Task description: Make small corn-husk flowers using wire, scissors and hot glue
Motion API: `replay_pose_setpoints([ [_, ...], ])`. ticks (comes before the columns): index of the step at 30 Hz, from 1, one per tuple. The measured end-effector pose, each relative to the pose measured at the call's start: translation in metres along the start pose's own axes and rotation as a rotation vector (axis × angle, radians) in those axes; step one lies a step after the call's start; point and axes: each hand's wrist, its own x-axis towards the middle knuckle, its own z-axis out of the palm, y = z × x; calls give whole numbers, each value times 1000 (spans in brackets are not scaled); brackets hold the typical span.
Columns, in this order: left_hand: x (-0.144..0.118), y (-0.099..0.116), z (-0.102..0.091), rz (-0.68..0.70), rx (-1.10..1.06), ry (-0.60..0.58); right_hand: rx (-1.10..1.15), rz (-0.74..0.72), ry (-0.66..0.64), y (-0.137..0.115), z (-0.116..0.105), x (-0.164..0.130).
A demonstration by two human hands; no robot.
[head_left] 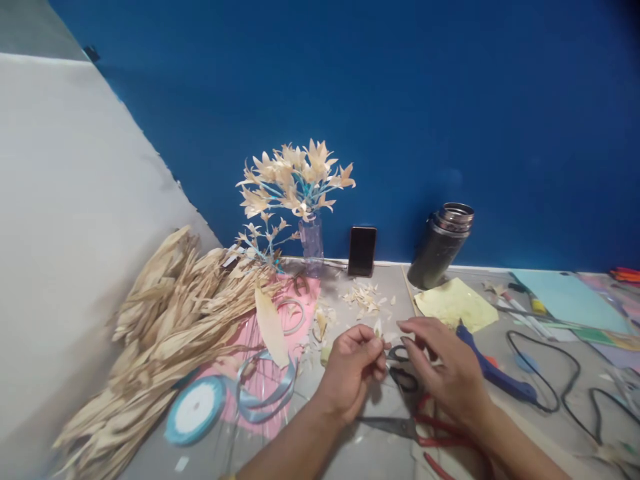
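My left hand is closed in a pinch, with a small pale corn-husk petal sticking up from the fingertips. Just to its right, my right hand is held open, thumb and forefinger apart. Between and below the hands lie black-handled scissors, partly covered. Red-handled scissors rest under my right wrist, their handles partly hidden. Small cut husk petals are scattered on the table beyond my hands. Behind them, a clear vase holds a bunch of husk flowers with blue stems.
Dried corn husks are heaped at left, near a blue ribbon spool and pink paper. A phone and a dark flask stand by the blue wall. A blue glue gun with its cord lies at right beside yellow paper.
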Motion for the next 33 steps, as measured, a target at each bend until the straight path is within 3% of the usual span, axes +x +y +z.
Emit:
replay_pose_setpoints([
  [4, -2, 5, 0, 75, 205, -75, 492, 547, -228, -5, -10, -7],
  [7, -5, 8, 4, 88, 332, -157, 754, 722, -316, -6, -12, -11],
  [10, -6, 6, 7, 63, 350, -181, 784, 732, -277, -7, -11, -13],
  [17, 1, -7, 12, -83, 131, -81, 575, 643, -185, -8, -17, -18],
  [24, 9, -17, 29, -34, 130, -33, 352, 583, -57, 3, -24, -26],
  [29, 14, -29, 36, 16, 298, -33, 338, 548, -64, 1, -24, -26],
  [33, 25, -31, 37, 20, 356, -22, 250, 534, -134, 15, -40, -34],
])
